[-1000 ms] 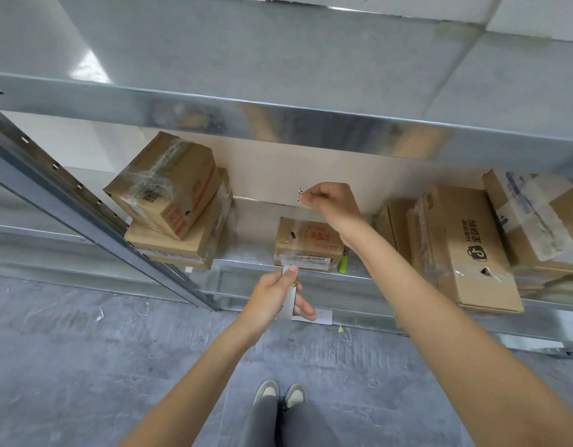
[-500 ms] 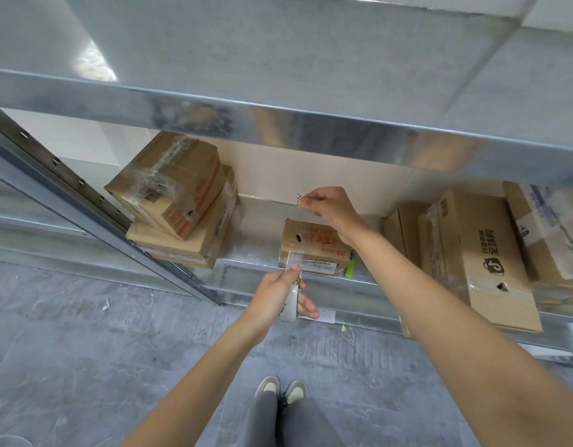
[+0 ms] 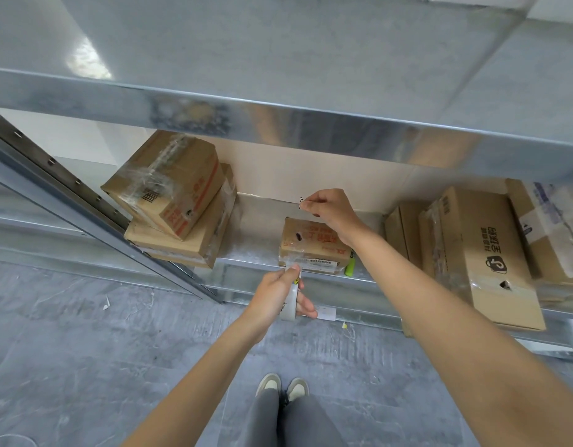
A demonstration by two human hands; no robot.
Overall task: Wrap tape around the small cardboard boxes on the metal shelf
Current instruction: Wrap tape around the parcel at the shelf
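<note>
A big metal shelf (image 3: 359, 279) fills most of the view, with a grey floor (image 3: 69, 350) under it. On the right side of the shelf lies a long cardboard box (image 3: 485, 253) with black print on it. On the left side, two brown boxes (image 3: 172, 204) sit in a stack, the top one tilted. In the middle stands the small cardboard box (image 3: 311, 245), close to the front edge of the shelf. The right hand (image 3: 330, 211) is raised over the back of this box, and its fingers pinch the end of a clear strip of tape. The left hand (image 3: 278, 293) is lower, in front of the shelf edge, and grips the tape roll (image 3: 290, 304). The two hands are well apart. A little green pen (image 3: 350, 267) lies just beside the small box.
</note>
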